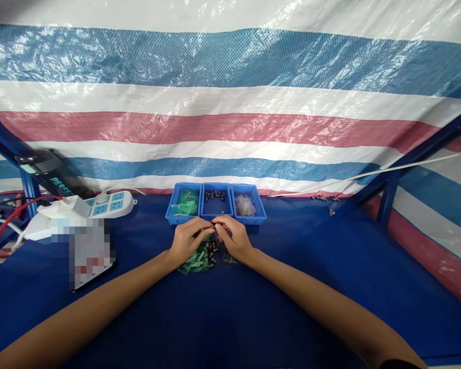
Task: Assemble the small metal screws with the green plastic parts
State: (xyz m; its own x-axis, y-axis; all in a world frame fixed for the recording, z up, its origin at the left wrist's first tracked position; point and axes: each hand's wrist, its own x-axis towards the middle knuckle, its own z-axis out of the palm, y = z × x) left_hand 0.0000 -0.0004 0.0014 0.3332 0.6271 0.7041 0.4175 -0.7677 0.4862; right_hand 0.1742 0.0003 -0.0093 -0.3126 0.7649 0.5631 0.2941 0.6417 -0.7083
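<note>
My left hand (189,238) and my right hand (234,239) meet fingertip to fingertip just in front of the middle blue bin (216,207). Both are closed in a pinch; whatever sits between the fingers is too small to make out. Below them on the table lie a pile of green pieces (195,262), a cluster of small metal screw-like parts (211,254) and some clear pieces (227,255), partly covered by my right hand. Green pieces (187,203) fill the left bin, a few metal parts (215,195) rest in the middle one, and clear pieces (245,205) lie in the right one.
On the left are a white power strip (113,203) with plugs and cables, a blurred-out flat device (91,256) and a black bottle (56,174). More small metal parts (325,198) lie along the back right edge. A striped sheet (230,123) hangs behind the blue table (230,318).
</note>
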